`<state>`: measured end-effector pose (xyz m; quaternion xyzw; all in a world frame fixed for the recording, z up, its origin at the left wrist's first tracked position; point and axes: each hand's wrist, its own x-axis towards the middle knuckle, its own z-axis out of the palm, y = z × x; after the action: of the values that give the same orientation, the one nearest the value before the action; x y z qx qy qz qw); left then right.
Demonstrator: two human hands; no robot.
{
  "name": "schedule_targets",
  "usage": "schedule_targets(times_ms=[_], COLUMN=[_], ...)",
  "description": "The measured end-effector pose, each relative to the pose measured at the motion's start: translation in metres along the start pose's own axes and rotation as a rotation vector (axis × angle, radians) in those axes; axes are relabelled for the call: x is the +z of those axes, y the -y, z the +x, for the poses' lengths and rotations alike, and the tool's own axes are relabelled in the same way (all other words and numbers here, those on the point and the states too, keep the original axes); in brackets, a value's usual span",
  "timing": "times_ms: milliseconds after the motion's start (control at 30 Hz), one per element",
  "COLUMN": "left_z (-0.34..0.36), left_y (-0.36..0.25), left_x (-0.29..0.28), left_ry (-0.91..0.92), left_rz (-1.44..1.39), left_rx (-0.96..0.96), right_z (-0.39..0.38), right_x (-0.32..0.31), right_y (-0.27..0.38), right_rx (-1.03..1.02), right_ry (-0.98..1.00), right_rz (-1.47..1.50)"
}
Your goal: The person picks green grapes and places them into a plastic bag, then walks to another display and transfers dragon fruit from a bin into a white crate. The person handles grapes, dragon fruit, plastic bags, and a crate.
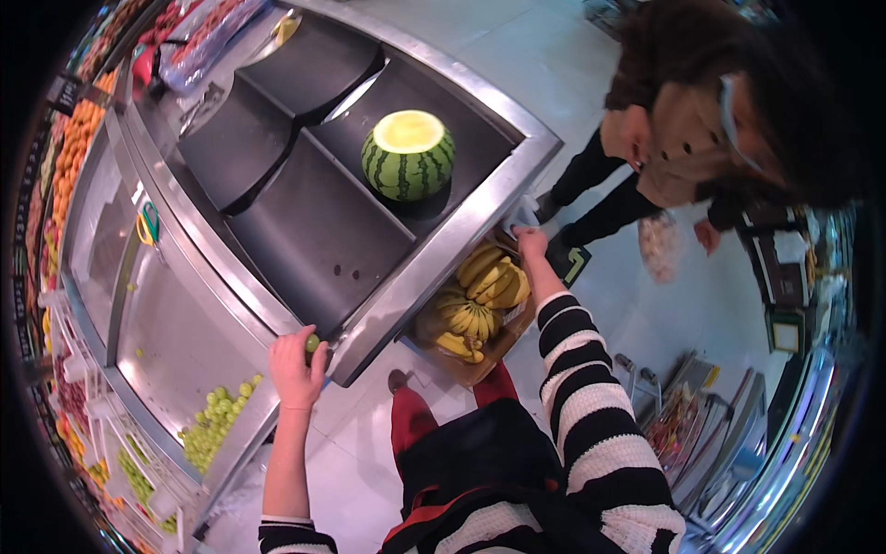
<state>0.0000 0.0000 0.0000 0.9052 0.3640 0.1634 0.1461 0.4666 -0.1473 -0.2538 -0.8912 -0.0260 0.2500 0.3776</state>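
Note:
My left hand [298,365] is closed on a small green round thing [313,343], apparently a grape, at the near corner of the steel display stand [466,198]. My right hand [532,245] has its fingers curled on the upper edge of a cardboard box [506,340] of yellow bananas [484,286], just outside the stand's right side. A striped watermelon [407,168] with its top cut off, showing yellow flesh, sits in a black compartment of the stand. In the lower steel tray [175,342] to the left lie green grapes [217,420] and green-and-yellow scissors [148,223].
Another person [674,120] in a dark and tan coat stands at my right, a bag [657,247] hanging beside them. Fruit shelves [74,148] line the left. A metal cart or rack [674,415] stands at lower right. Tiled floor [517,37] shows around the stand.

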Motion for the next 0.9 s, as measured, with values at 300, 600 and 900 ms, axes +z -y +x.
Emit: schedule_targets(times_ms=[300,600,900], left_z=[-0.004,-0.003,-0.003], left_y=[0.002,0.002,0.001], left_x=[0.006,0.008,0.009], left_ry=[0.019,0.020,0.001], left_rz=[0.076,0.111,0.110], left_rx=[-0.077,-0.101,-0.089], right_z=[0.161,0.155,0.091], right_x=[0.092,0.061,-0.020], right_y=[-0.106,-0.079,-0.057], right_rx=[-0.120,-0.205,-0.300], right_ry=[-0.113,-0.219,0.137], right_rz=[-0.440,-0.031,-0.023])
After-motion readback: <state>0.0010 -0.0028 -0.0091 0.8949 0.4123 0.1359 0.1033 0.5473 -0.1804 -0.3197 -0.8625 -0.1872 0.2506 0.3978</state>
